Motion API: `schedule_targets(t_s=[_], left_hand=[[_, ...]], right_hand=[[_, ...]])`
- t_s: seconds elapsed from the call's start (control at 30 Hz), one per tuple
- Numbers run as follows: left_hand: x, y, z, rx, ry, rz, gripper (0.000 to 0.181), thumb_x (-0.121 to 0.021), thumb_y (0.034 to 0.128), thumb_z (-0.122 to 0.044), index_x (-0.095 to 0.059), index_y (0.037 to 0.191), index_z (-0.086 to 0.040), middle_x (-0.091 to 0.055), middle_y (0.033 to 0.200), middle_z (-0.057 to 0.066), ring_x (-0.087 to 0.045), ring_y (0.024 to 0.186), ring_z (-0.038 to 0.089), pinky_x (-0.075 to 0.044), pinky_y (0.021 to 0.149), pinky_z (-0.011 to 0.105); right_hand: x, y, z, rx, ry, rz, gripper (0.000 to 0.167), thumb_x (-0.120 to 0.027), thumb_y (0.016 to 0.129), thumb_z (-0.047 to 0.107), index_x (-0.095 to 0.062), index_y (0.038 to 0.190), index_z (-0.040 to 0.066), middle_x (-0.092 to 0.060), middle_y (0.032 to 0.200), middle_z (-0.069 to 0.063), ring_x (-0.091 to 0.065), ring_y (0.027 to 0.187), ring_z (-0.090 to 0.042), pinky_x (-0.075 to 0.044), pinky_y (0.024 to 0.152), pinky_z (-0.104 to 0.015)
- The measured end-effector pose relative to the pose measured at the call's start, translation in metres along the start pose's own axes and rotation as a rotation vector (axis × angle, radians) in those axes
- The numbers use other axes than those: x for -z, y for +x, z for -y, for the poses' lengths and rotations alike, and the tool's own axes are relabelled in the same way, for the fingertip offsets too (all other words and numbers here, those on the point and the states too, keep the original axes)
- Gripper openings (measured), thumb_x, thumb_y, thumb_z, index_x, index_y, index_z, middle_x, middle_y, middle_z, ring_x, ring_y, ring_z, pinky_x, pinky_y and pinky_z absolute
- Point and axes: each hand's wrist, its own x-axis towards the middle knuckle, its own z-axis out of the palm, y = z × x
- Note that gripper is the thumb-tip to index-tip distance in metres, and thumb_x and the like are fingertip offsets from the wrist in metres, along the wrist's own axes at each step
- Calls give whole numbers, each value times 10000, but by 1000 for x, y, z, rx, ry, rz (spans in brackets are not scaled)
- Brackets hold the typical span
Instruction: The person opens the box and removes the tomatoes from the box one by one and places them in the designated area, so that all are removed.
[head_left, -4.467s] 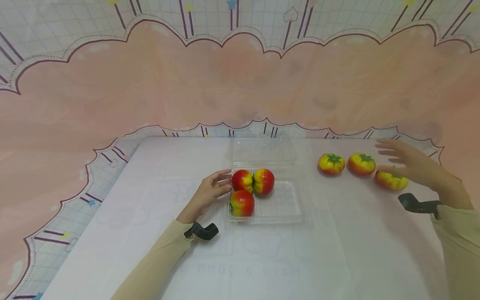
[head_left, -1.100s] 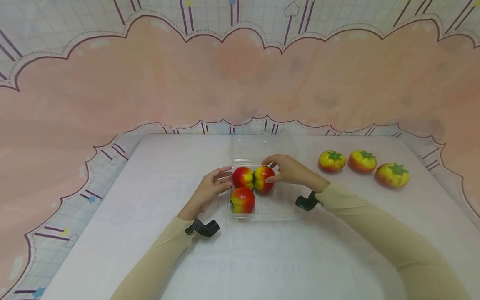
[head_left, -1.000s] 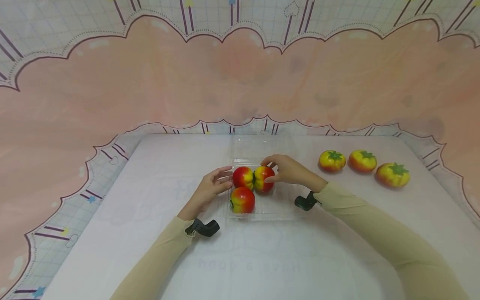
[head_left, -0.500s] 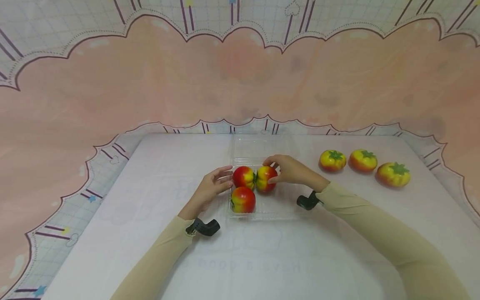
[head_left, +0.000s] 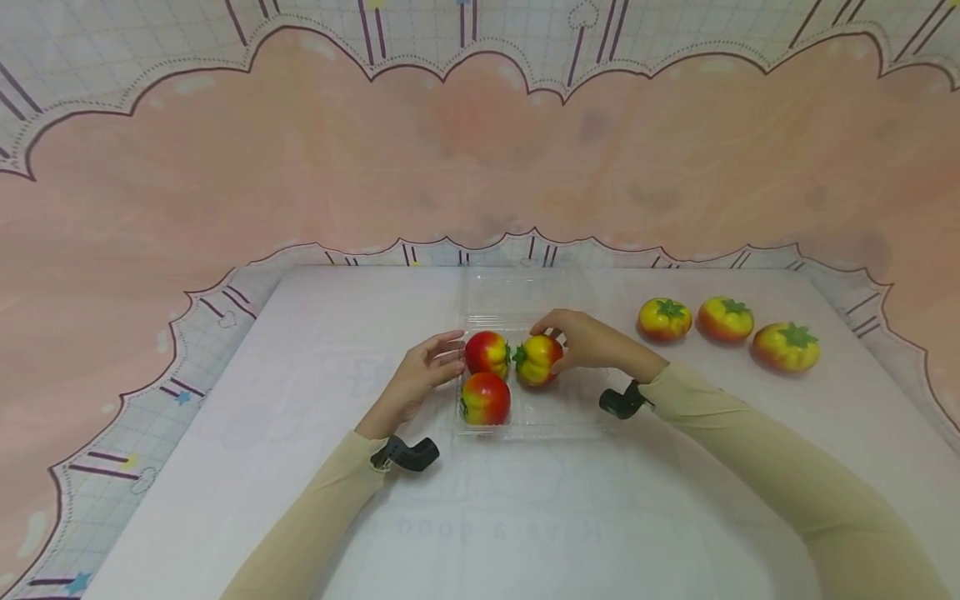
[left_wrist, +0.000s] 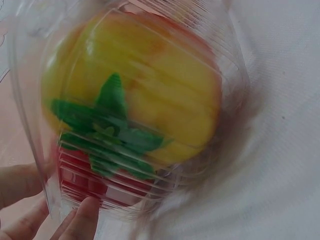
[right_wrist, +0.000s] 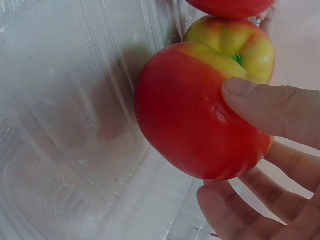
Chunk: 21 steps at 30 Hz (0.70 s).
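An open clear plastic box (head_left: 555, 427) holds three red-and-yellow fruits. My right hand (head_left: 592, 342) grips the back right fruit (head_left: 534, 362), its thumb on the near side. In the right wrist view, the thumb and fingers of my right hand (right_wrist: 280, 160) lie round this red fruit (right_wrist: 195, 115). To its left are the back left fruit (head_left: 486, 352) and, in front of that, another fruit (head_left: 486, 398). My left hand (head_left: 420, 375) touches the box's left wall with relaxed fingers. Through that wall the left wrist view shows a fruit with a green calyx (left_wrist: 145, 85) beside my left hand (left_wrist: 55, 215).
Three yellow-and-red fruits lie on the white table (head_left: 637, 517) at the back right: one at left (head_left: 664, 322), one in the middle (head_left: 723, 320), one at right (head_left: 784, 348). The box's clear lid (head_left: 525, 293) lies folded back behind it. A patterned peach cloth (head_left: 450, 167) hangs behind.
My right hand came from the right-hand fruits to the box and took hold of the back right fruit. That fruit has shifted slightly right, apart from its neighbour. My left hand stayed in place.
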Motion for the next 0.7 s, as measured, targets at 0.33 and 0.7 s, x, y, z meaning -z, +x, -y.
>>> schedule_targets(t_s=[0.33,0.7], left_hand=[[-1,-1,0,-3,-2,1,543,-582,910,-63,-385,1416,-70,-425,1427,191,-445,1311,335,-443,1016,396],[-1,0,0,-7,5,2,548,-593,907,-82,-387,1415,-74,-428,1425,190,-448,1310,335,-441,1022,403]], right_hand=[[0,-1,-8,42,77,32,479,-724,783,18,-567,1235,41,-568,1250,-162,-541,1143,-323,-513,958,-427],[0,4,-11,84,68,83,481,-730,777,17,-571,1230,50,-584,1258,-148,-539,1176,-324,-498,980,-431]])
